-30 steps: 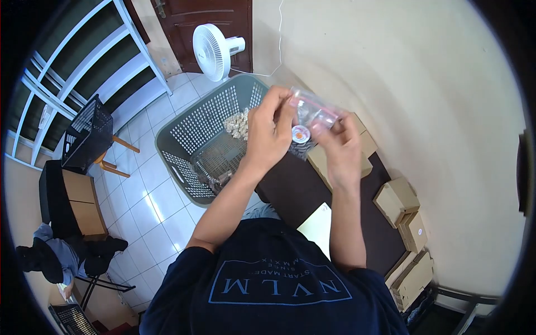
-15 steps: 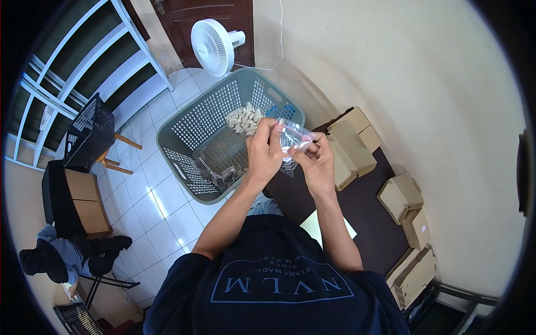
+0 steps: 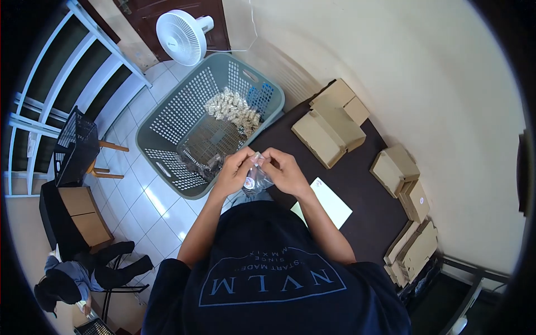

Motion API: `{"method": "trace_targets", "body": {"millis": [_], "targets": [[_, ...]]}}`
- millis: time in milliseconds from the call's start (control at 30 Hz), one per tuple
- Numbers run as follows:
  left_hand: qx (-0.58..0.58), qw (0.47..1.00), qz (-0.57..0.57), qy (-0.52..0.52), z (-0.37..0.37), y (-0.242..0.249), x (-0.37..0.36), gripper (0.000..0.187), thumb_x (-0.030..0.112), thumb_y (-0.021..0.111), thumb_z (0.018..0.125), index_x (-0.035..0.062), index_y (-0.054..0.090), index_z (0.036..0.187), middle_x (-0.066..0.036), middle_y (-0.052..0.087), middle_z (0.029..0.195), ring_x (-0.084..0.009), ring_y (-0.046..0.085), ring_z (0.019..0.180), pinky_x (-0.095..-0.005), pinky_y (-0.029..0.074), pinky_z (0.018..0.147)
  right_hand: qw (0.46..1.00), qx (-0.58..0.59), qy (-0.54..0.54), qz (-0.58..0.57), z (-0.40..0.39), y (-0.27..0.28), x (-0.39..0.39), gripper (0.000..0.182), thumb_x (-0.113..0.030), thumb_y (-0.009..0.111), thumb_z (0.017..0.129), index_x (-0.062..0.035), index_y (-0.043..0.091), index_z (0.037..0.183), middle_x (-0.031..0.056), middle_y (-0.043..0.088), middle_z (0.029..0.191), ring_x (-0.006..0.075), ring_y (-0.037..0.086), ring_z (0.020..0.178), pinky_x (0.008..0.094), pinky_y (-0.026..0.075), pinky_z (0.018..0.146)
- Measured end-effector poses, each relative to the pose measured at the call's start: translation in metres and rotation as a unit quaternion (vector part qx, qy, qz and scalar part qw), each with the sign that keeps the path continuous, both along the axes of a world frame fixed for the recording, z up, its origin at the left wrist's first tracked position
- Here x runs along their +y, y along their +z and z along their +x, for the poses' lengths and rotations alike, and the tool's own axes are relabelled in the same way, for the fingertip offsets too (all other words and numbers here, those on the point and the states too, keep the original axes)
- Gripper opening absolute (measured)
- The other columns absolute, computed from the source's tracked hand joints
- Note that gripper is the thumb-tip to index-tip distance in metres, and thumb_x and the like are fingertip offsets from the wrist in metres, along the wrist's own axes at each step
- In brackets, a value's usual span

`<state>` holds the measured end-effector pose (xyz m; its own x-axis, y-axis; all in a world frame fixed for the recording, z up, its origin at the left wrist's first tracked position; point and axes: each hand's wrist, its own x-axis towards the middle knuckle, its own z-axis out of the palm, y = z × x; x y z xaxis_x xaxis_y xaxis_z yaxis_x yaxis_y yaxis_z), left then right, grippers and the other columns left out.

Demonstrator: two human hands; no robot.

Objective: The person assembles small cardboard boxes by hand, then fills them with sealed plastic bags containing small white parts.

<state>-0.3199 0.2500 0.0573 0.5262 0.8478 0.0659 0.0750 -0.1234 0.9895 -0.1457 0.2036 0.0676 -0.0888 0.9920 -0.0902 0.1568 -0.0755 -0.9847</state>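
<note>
A small clear plastic bag (image 3: 259, 181) hangs in front of my shirt, with a round white sticker on its side. My left hand (image 3: 233, 172) pinches its top edge between thumb and fingers. Close beside it, my right hand (image 3: 286, 172) grips the same edge, so the fingertips of both hands nearly meet. What lies inside the bag is too small to make out. Beyond my hands stands a large grey-green plastic basket (image 3: 149, 134). A pile of small, pale plastic packets (image 3: 233, 111) lies in its far part, and dark packets (image 3: 212, 166) sit at its near end.
On the dark table (image 3: 365, 215) to my right are an open cardboard box (image 3: 329, 131), smaller boxes (image 3: 395, 170) and a pale sheet (image 3: 334, 206). A white fan (image 3: 181, 38) stands behind the basket. Another person (image 3: 75, 276) sits at far left near a black crate (image 3: 76, 148).
Both hands have come lower and nearer my body with the bag. They were spread across its opening and now pinch its top edge close together. My view has shifted too.
</note>
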Motion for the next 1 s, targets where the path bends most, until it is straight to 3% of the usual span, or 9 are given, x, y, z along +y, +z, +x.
{"method": "trace_targets", "body": {"millis": [67,133,267,333,500,600,667,867,1000], "targets": [[0.001,1.0,-0.015,0.006,0.001,-0.009,-0.005,0.013,0.008,0.052,0.097,0.001,0.058,0.089,-0.003,0.059,0.068,-0.0068,0.055,0.062,-0.0255,0.039,0.054,0.999,-0.028,-0.02,0.019,-0.002,0.003,-0.002,0.012,-0.01,0.062,0.09,0.0013,0.061,0.087,0.0016,0.059,0.069,0.0047,0.051,0.063,0.0252,0.042,0.055],[-0.014,0.998,-0.053,0.033,0.003,-0.012,-0.006,0.014,0.008,0.051,0.097,0.0014,0.058,0.087,-0.003,0.058,0.067,-0.0062,0.054,0.06,-0.0241,0.039,0.053,0.997,-0.056,-0.017,0.043,0.001,0.0,-0.005,0.012,-0.009,0.061,0.084,0.0028,0.06,0.085,0.012,0.06,0.065,0.0159,0.057,0.056,0.0321,0.045,0.054],[-0.091,0.988,-0.051,0.114,-0.004,-0.044,0.008,0.013,0.012,0.049,0.1,0.003,0.054,0.092,-0.001,0.056,0.062,-0.0075,0.054,0.056,-0.0232,0.041,0.052,0.999,-0.051,-0.014,-0.012,0.007,-0.004,-0.016,0.01,-0.006,0.063,0.079,0.002,0.06,0.083,0.0104,0.059,0.062,0.0153,0.058,0.058,0.0322,0.046,0.056],[-0.103,0.965,-0.054,0.235,-0.018,-0.056,0.029,0.013,0.015,0.048,0.101,0.0035,0.053,0.097,-0.003,0.058,0.065,-0.0078,0.054,0.057,-0.0235,0.042,0.053,0.998,-0.047,-0.002,-0.043,0.02,-0.016,-0.026,0.011,-0.006,0.064,0.08,0.0015,0.06,0.086,0.0096,0.062,0.068,0.0142,0.058,0.058,0.0314,0.047,0.055],[-0.114,0.976,-0.069,0.175,0.002,-0.045,0.032,0.017,0.019,0.045,0.103,0.0053,0.053,0.098,-0.006,0.063,0.075,-0.0086,0.058,0.068,-0.0239,0.047,0.064,0.985,0.086,-0.08,-0.124,0.027,-0.004,-0.018,0.032,-0.005,0.071,0.083,0.0007,0.056,0.111,0.0099,0.063,0.103,0.0133,0.064,0.064,0.0255,0.05,0.045],[-0.174,0.968,-0.132,0.126,0.031,-0.043,0.019,0.017,0.017,0.046,0.102,0.0023,0.056,0.101,-0.007,0.066,0.085,-0.0116,0.061,0.075,-0.0258,0.049,0.069,0.974,0.148,-0.106,-0.133,0.029,0.006,-0.001,0.032,-0.006,0.069,0.086,0.0006,0.057,0.114,0.0101,0.064,0.099,0.0151,0.066,0.063,0.0242,0.05,0.043],[-0.156,0.974,-0.117,0.112,0.042,-0.047,0.018,0.018,0.013,0.053,0.099,-0.0012,0.063,0.101,-0.009,0.068,0.091,-0.0123,0.062,0.078,-0.0263,0.049,0.071,0.972,0.177,-0.073,-0.133,0.046,-0.012,0.009,0.015,-0.005,0.063,0.091,0.0033,0.062,0.104,0.0096,0.067,0.087,0.0151,0.067,0.062,0.0241,0.052,0.044],[-0.138,0.975,-0.12,0.129,0.014,-0.048,0.066,0.011,0.007,0.063,0.09,-0.0016,0.07,0.094,-0.01,0.071,0.088,-0.0137,0.065,0.081,-0.0262,0.051,0.071,0.981,-0.012,-0.137,-0.134,0.108,-0.014,0.023,0.009,-0.006,0.063,0.091,0.0014,0.066,0.095,0.0074,0.064,0.074,0.0123,0.064,0.057,0.0244,0.051,0.046],[-0.003,0.971,-0.103,0.218,-0.049,-0.079,0.119,0.017,0.01,0.063,0.09,0.0029,0.071,0.104,-0.009,0.071,0.09,-0.0143,0.066,0.082,-0.0256,0.051,0.071,0.955,-0.199,-0.134,-0.173,0.154,-0.03,0.035,0.01,-0.008,0.061,0.092,-0.0003,0.067,0.093,0.0144,0.069,0.075,0.0148,0.067,0.061,0.0257,0.052,0.048]]}}
